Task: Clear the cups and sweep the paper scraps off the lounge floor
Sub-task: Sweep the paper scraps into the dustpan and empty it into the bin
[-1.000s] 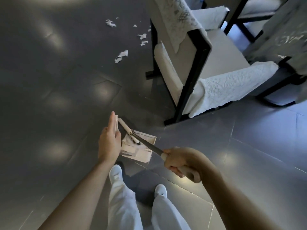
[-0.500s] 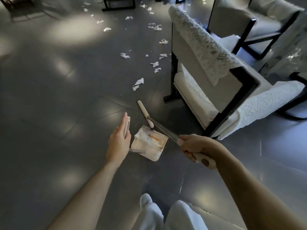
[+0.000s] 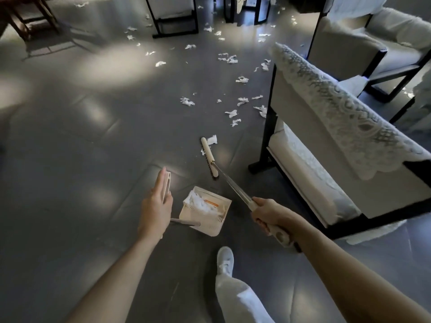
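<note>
My left hand (image 3: 155, 206) holds the cream handle of a dustpan (image 3: 206, 212), whose tray hangs just above the dark floor with white paper scraps inside. My right hand (image 3: 268, 214) grips the handle of a broom; its metal shaft runs up and left to the narrow cream broom head (image 3: 209, 159) on the floor. A white scrap (image 3: 212, 139) lies at the head's far end. Several paper scraps (image 3: 233, 113) are scattered over the floor beyond, up to the far chairs. No cups are in view.
A white armchair (image 3: 326, 159) with a black frame and lace cover stands close on the right. More black-framed chairs (image 3: 173, 17) stand at the back, a wooden piece (image 3: 28, 17) at the far left. My white shoe (image 3: 225, 259) is below the dustpan.
The view has tilted up and more of the littered floor shows. The broom head has left the dustpan and reached forward to the nearest scrap. The dustpan stays in my left hand.
</note>
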Action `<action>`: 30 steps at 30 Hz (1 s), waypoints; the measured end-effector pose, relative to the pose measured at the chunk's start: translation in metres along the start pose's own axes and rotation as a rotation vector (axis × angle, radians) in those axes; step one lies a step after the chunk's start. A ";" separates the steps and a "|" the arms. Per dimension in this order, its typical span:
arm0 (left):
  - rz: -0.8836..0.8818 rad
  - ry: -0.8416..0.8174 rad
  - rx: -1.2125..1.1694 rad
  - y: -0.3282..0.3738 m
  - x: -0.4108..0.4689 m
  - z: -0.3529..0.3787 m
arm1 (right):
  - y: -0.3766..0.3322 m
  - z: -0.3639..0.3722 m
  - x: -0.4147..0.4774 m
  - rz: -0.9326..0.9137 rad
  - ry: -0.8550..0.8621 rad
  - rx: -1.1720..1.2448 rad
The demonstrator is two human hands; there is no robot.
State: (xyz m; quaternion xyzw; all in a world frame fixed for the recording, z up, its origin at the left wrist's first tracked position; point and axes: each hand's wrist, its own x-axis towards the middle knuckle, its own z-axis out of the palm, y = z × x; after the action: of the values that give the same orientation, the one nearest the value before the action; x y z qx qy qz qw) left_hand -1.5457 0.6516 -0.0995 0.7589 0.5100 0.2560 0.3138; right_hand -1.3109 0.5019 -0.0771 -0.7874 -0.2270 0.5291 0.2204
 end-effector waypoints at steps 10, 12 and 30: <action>-0.121 0.013 -0.005 -0.039 0.208 -0.021 | -0.151 -0.030 0.179 0.051 -0.009 -0.043; -0.117 -0.002 -0.038 -0.049 0.244 -0.028 | -0.179 -0.032 0.207 0.053 0.016 -0.050; 0.034 -0.146 0.032 -0.177 0.529 -0.056 | -0.331 0.010 0.414 0.418 0.069 -0.090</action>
State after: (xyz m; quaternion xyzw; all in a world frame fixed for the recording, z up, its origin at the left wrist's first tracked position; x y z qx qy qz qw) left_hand -1.5093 1.2079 -0.1564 0.7892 0.4766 0.1969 0.3335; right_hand -1.2216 1.0117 -0.1895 -0.8440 -0.0747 0.5254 0.0782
